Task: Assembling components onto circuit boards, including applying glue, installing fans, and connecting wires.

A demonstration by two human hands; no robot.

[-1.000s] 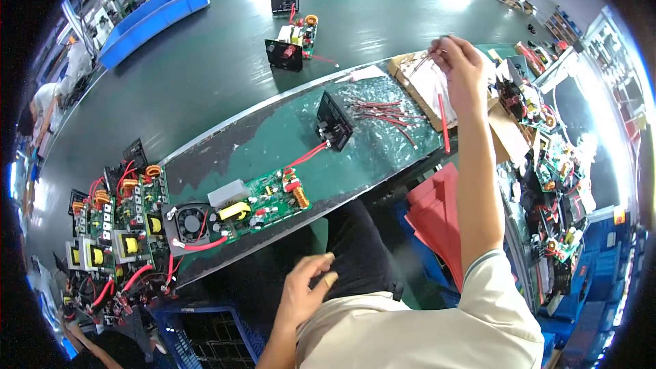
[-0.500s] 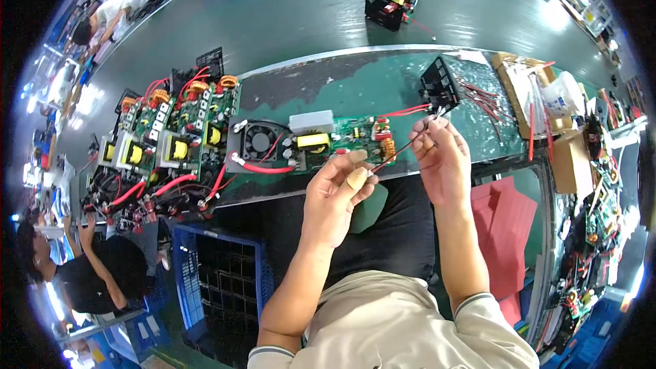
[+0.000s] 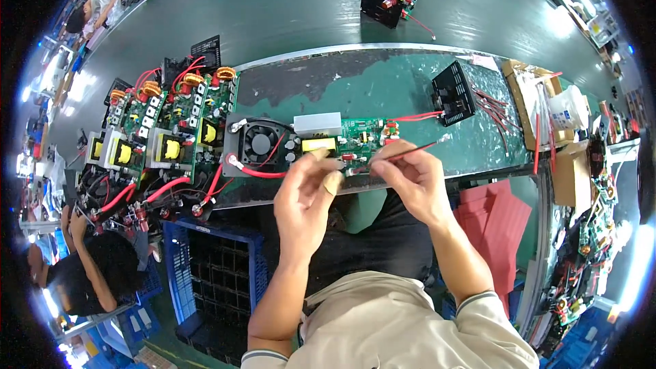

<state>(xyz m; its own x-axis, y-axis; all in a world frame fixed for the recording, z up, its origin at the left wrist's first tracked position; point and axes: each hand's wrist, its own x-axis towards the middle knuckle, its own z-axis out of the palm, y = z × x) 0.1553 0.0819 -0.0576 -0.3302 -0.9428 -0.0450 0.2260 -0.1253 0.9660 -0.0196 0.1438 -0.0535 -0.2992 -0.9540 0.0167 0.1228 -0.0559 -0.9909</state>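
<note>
My right hand point(image 3: 418, 184) pinches a thin dark red wire point(image 3: 415, 149) over the front edge of a green circuit board point(image 3: 354, 131). The wire's whitish end sticks out to the right beyond my fingers. Close by on the left, my left hand point(image 3: 301, 208) has its thumb and fingertips drawn together, a yellowish cover on the thumb. Whatever lies between those tips is too small to make out. The board carries a grey heatsink and a yellow transformer. A black fan point(image 3: 261, 143) adjoins its left end, and red leads run right to a black vented panel point(image 3: 453, 93).
Several similar board assemblies point(image 3: 167, 130) crowd the bench's left side. Loose red wires point(image 3: 493, 113) lie beside a cardboard box point(image 3: 519, 106) at the right. Below the bench are a blue crate point(image 3: 181, 280) and red sheets point(image 3: 488, 232). A co-worker point(image 3: 96, 270) sits at lower left.
Both hands have moved left, with the right hand lowered toward the board. The wire, stretched between both hands before, now points up and right from my right fingers. The black panel appears shifted slightly right.
</note>
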